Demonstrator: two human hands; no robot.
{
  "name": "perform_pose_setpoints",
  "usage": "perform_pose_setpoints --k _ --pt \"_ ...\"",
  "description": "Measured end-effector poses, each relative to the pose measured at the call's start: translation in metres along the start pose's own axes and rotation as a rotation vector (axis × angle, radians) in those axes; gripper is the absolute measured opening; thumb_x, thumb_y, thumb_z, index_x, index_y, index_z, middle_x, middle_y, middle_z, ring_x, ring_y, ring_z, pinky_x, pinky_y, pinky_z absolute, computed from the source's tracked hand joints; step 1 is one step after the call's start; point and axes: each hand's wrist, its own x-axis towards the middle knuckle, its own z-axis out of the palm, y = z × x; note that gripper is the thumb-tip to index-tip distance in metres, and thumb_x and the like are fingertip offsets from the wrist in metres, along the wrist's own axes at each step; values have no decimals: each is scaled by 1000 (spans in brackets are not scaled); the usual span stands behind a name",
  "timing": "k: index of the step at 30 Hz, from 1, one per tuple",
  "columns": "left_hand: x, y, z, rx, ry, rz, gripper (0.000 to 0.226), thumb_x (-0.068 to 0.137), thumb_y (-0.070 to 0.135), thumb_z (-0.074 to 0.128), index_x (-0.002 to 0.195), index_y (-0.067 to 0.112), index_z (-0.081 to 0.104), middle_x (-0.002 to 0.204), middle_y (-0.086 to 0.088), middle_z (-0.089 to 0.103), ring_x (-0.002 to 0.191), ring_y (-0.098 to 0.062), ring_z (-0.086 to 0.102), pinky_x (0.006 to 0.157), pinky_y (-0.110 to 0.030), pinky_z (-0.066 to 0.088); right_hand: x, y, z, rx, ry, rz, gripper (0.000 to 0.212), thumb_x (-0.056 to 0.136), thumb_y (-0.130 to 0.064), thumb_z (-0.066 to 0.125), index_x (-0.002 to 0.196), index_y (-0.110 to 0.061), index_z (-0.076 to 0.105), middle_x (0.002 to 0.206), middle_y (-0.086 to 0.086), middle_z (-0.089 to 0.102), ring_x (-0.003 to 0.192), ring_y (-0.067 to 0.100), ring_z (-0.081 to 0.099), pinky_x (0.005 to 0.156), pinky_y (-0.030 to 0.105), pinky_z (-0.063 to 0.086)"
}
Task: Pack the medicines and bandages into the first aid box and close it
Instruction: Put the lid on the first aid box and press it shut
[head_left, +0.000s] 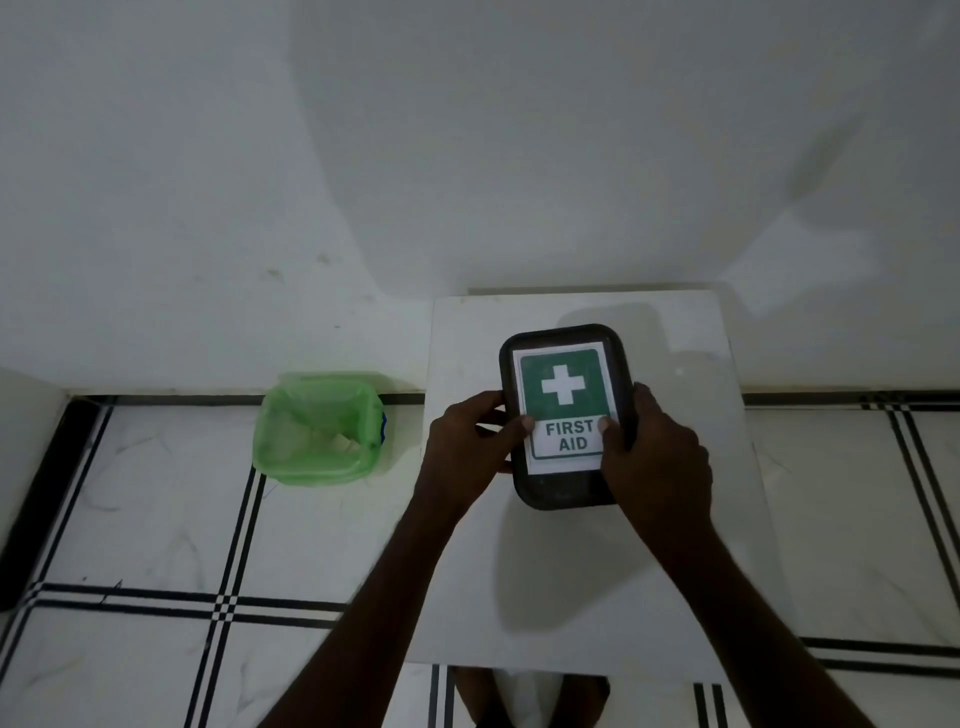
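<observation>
Both hands clasp the first aid box (566, 415): the left hand (467, 447) grips its left edge, the right hand (654, 452) its right, thumbs pressing the lid. The box sits on the white surface (701, 545). Uneven pressing could leave the lid unlatched. A green bin (317, 431) stands left.

The first aid box (563, 488) is seen to be of dark, smooth plastic with a dull sheen along its rim. A matt paper label (566, 405), printed in green and white, is fixed flat on its lid. The desk (582, 571) is shown as a smooth, pale, matt board. The bin (317, 428) is lined with thin, translucent green plastic, creased and faintly glossy. The floor (130, 519) is laid with glossy, marbled white tiles edged with black lines.
</observation>
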Motion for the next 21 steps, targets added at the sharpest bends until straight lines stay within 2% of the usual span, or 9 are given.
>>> perform_pose_setpoints --k 3,8,13,16,19,21 --pt "1 0 1 -26 20 -5 34 88 16 75 122 16 71 90 -8 76 76 -21 76 66 -47 65 1 3 -4 74 -10 35 42 94 -36 58 129 -12 53 111 11 72 90 28 72 75 39 62" --pt "-1 4 9 97 134 68 32 86 23 77 118 19 73 73 -1 73 58 -17 73 55 -41 64 12 13 -19 239 -53 138 32 89 -19 68 118 -7 63 107 11 71 81 18 62 72 28 48" --pt "4 4 13 68 165 -9 26 85 26 78 104 11 68 69 -5 69 59 -21 71 54 -47 63 20 22 -17 449 -163 250 24 88 -17 70 109 -10 62 98 6 68 89 22 66 65 23 49" --pt "-2 4 15 82 168 -10 28 88 30 75 107 11 66 74 -4 70 62 -17 70 58 -42 64 19 26 -19 513 -175 298 26 87 -23 71 108 -10 63 99 7 69 86 17 65 68 25 51" --pt "-17 -1 11 40 55 -115 38 87 36 75 118 16 65 91 -7 73 78 -17 72 66 -33 64 8 36 -20 588 -241 404 37 85 -34 72 110 -9 62 103 11 69 93 25 68 79 39 60" --pt "-32 -9 8 -44 -51 -212 47 83 34 79 123 17 63 97 -11 72 85 -21 74 74 -40 65 -4 42 -20 699 -334 493 40 83 -33 73 111 -6 62 103 15 69 91 28 70 76 39 61"
